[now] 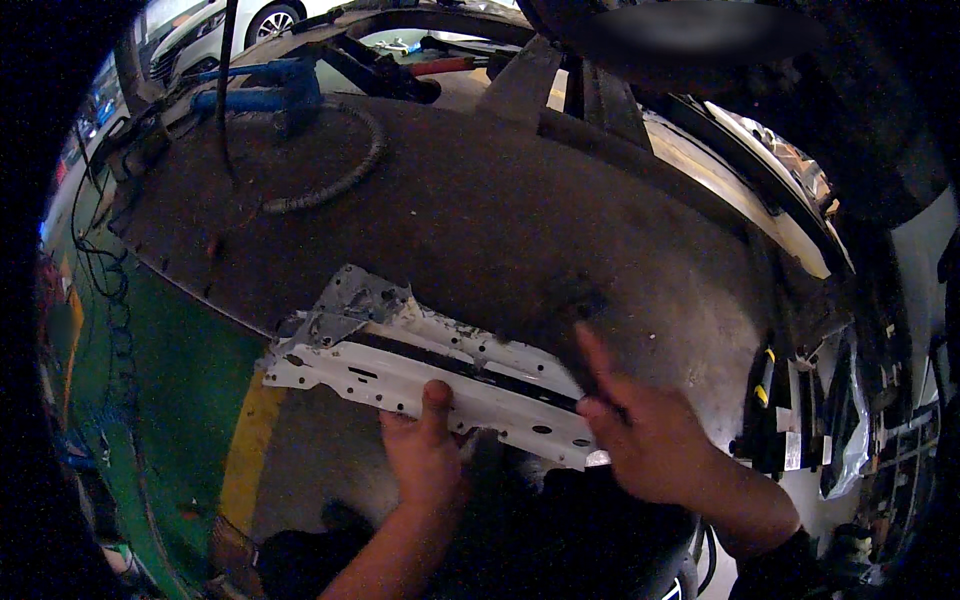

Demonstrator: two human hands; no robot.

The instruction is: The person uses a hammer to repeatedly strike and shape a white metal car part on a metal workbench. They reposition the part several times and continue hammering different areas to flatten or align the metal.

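A long white metal car body panel, with holes and a bare grey bracket at its left end, rests against the near edge of the dark worktable. My left hand is closed on its lower edge, thumb on the front face. Over the panel's right end, my right hand is closed round a dark-handled tool, its index finger pointing up and away. The tool's far end is blurred against the dark tabletop, so its kind does not show.
A ribbed hose curls on the table at the far left beside a blue metal tool. Dark metal uprights stand at the back. A white car is beyond. Coiled cable hangs at the left.
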